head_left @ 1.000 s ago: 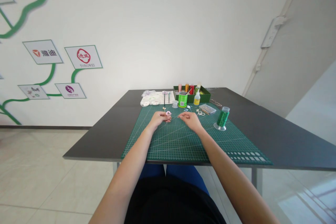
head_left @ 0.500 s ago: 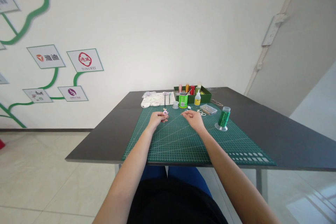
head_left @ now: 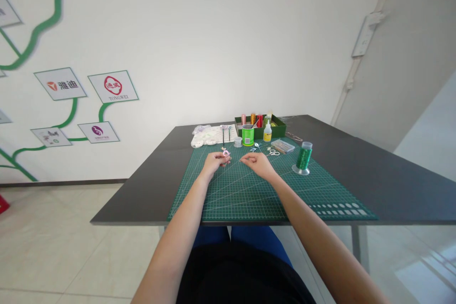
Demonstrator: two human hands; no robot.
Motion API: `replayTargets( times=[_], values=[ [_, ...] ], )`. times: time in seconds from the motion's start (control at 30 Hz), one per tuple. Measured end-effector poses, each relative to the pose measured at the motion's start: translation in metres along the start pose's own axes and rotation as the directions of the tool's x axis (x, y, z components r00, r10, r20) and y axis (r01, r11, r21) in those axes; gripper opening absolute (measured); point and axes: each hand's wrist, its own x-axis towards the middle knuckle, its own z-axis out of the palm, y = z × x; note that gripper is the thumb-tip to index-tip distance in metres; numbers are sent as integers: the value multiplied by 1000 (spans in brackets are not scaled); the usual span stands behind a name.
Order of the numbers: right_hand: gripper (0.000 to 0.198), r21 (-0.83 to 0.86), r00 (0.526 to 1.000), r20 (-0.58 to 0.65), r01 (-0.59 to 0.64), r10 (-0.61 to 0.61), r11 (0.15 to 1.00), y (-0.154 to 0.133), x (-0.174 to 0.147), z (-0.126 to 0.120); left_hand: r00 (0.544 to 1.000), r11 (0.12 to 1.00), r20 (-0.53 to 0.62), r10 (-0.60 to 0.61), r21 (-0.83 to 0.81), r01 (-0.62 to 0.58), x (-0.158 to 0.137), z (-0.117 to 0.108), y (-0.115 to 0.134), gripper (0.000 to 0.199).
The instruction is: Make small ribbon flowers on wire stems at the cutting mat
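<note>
My left hand is closed on a small pinkish-white flower-like piece, held by its lower part above the green cutting mat. To its right, my right hand is pinched, its fingertips pointing left at the piece with a gap between the hands. Whatever lies in that pinch is too fine to make out. Just beyond the right hand are white-handled scissors and a small blue-and-white piece.
A spool of green thread stands right of my hands. Farther back are a green can, a glue bottle, a clear case, a round tub, a green box with thread spools, and a white cloth.
My right hand has moved left, closer to my left hand. The left hand keeps its hold on the flower-like piece, and the camera view has tilted slightly.
</note>
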Motion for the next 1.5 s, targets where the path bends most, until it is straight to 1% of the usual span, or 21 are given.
replayTargets(
  times=[0.13, 0.27, 0.53, 0.73, 1.03, 1.5],
  values=[
    [39, 9, 999, 47, -2, 2, 1000, 1, -1, 2, 994, 999, 102, 34, -27, -32, -1, 2, 1, 38],
    [38, -2, 997, 81, 9, -9, 1000, 1, -2, 4, 978, 999, 205, 44, -37, -37, -3, 6, 2, 42],
    [40, -9, 987, 155, 34, -32, 999, 0, -3, 6, 949, 999, 314, -14, -34, 26, -5, 11, -2, 46],
    [38, -15, 991, 128, 30, -28, 999, -3, -3, 6, 944, 996, 329, -36, -60, 59, -5, 11, -3, 50],
    [41, -4, 991, 134, 17, -16, 1000, -5, -4, 5, 941, 995, 336, -47, -62, 72, -4, 11, -3, 54],
    [37, -3, 992, 123, 31, -31, 1000, -2, -3, 5, 941, 996, 335, -53, -52, 75, -4, 9, -4, 52]
  ],
)
